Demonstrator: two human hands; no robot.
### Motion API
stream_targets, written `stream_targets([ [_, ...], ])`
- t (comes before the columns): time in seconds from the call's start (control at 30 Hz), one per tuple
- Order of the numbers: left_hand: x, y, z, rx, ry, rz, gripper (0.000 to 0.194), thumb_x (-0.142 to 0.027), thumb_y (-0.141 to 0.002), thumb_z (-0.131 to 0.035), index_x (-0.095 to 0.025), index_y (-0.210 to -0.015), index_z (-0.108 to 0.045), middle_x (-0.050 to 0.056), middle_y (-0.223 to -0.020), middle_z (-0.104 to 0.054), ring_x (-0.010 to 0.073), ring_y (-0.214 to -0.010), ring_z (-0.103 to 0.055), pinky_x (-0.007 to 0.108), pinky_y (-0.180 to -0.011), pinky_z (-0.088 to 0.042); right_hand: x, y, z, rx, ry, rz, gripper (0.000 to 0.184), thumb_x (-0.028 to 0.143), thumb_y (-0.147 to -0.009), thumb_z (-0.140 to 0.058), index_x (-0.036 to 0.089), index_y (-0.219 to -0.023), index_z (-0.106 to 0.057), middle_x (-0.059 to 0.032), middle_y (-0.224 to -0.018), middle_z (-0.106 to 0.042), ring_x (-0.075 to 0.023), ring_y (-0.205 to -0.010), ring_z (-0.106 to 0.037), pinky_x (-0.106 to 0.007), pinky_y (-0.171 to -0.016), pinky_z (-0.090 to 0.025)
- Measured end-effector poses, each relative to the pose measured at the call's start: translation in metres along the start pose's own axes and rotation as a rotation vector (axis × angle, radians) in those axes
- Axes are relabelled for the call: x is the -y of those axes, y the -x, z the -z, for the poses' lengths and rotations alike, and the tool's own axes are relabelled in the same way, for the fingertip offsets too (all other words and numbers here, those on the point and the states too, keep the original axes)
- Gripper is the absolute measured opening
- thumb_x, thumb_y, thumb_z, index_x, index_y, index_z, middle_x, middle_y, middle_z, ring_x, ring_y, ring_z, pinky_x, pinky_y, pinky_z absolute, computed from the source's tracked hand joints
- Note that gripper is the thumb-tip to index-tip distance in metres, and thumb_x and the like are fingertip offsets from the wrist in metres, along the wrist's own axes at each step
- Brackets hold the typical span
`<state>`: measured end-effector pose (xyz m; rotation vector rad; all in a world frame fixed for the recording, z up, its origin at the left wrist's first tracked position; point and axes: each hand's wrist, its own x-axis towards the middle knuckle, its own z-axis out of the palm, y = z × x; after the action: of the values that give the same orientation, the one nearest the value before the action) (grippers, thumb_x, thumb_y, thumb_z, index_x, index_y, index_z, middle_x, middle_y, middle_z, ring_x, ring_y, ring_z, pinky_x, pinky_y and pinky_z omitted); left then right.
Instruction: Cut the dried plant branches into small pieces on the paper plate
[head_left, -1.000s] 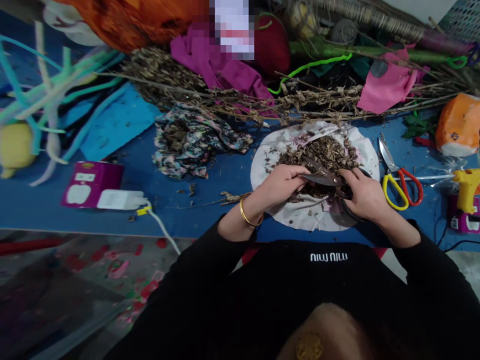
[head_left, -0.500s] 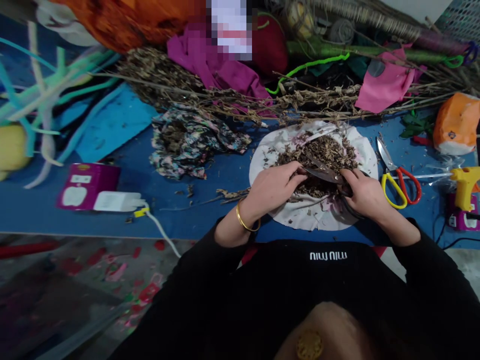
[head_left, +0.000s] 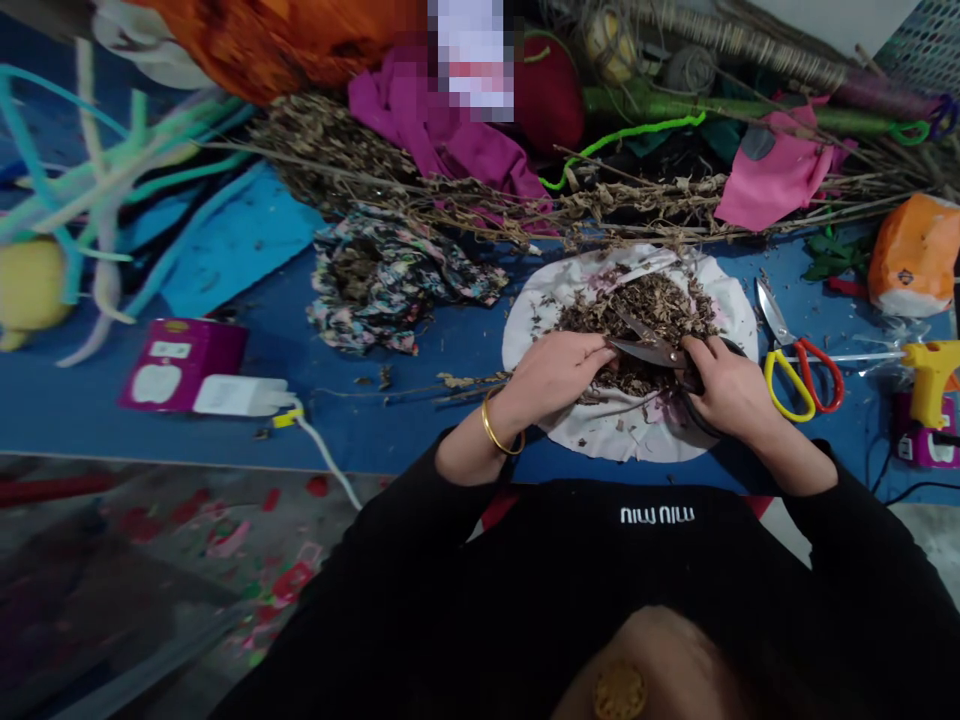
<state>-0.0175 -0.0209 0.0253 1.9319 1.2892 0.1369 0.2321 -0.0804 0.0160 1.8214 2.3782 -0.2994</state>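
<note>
A heap of chopped dried leaves (head_left: 664,300) lies on a round white cloth (head_left: 600,438) in front of me. My right hand (head_left: 727,385) is closed around the black handles of a pair of dark-bladed scissors (head_left: 651,352), whose blades point left over the heap, slightly parted. My left hand (head_left: 559,370) is closed in a pinch at the blade tips. Dried plant stems (head_left: 476,386) run from the left under that hand; the piece between its fingertips is mostly hidden. A gold bangle (head_left: 493,425) circles my left wrist.
Scissors with red and yellow handles (head_left: 802,375) lie right of the cloth, near a yellow glue gun (head_left: 930,375). Crumpled floral fabric (head_left: 405,285) and a purple box (head_left: 184,365) with a white plug are leftward. Long dried stalks (head_left: 637,205) stretch across the back.
The scissor blades have spread slightly wider. Both hands stay at almost the same place over the cloth. The whole view has shifted a little.
</note>
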Motion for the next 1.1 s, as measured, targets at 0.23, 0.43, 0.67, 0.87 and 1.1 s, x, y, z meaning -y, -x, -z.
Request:
stream_targets([
  [0.23,-0.002,-0.001,0.005,0.05,0.158,0.032,0.038,-0.034,-0.095,-0.045,-0.017,-0.078,-0.073,0.002,-0.06,-0.062,0.016,-0.062,-0.057,0.026,-0.059,-0.037,-0.001,0.001,-0.004,0.018,-0.011,0.032,0.048,0.028,-0.091,-0.046,0.012,-0.136,-0.056,-0.0161,-0.112,-0.065,-0.0227,-0.083,-0.06,-0.031,-0.062,-0.031],
  [0.43,-0.003,0.0,0.006,0.072,0.225,0.042,0.036,-0.034,-0.094,-0.045,-0.017,-0.074,-0.07,0.001,-0.058,-0.06,0.014,-0.057,-0.054,0.025,-0.058,-0.037,-0.001,0.0,0.0,0.044,-0.003,0.033,0.05,0.028,-0.091,-0.047,0.013,-0.137,-0.055,-0.016,-0.113,-0.066,-0.0233,-0.085,-0.061,-0.031,-0.063,-0.033],
  [0.67,0.002,-0.004,0.0,0.083,0.206,0.023,0.035,-0.031,-0.094,-0.046,-0.017,-0.075,-0.071,0.0,-0.055,-0.059,0.0127,-0.054,-0.052,0.025,-0.055,-0.035,0.0,-0.002,-0.002,0.023,0.014,0.031,0.049,0.027,-0.093,-0.045,0.012,-0.139,-0.055,-0.0162,-0.115,-0.064,-0.0252,-0.09,-0.063,-0.032,-0.064,-0.036],
  [0.87,0.002,-0.003,0.002,0.074,0.215,0.038,0.036,-0.036,-0.095,-0.046,-0.018,-0.074,-0.069,0.002,-0.064,-0.065,0.0135,-0.057,-0.055,0.025,-0.057,-0.038,0.001,-0.001,0.0,0.089,0.009,0.003,0.051,0.026,-0.091,-0.048,0.013,-0.139,-0.055,-0.0162,-0.118,-0.066,-0.0253,-0.088,-0.064,-0.032,-0.062,-0.035],
  [1.1,-0.002,0.0,0.007,-0.055,0.227,0.03,0.032,-0.034,-0.095,-0.043,-0.018,-0.08,-0.066,-0.001,-0.055,-0.054,0.0151,-0.058,-0.056,0.024,-0.057,-0.038,-0.004,0.0,0.006,0.006,-0.04,-0.019,0.053,0.035,-0.093,-0.048,0.016,-0.141,-0.055,-0.0137,-0.118,-0.066,-0.0253,-0.091,-0.063,-0.032,-0.065,-0.037],
])
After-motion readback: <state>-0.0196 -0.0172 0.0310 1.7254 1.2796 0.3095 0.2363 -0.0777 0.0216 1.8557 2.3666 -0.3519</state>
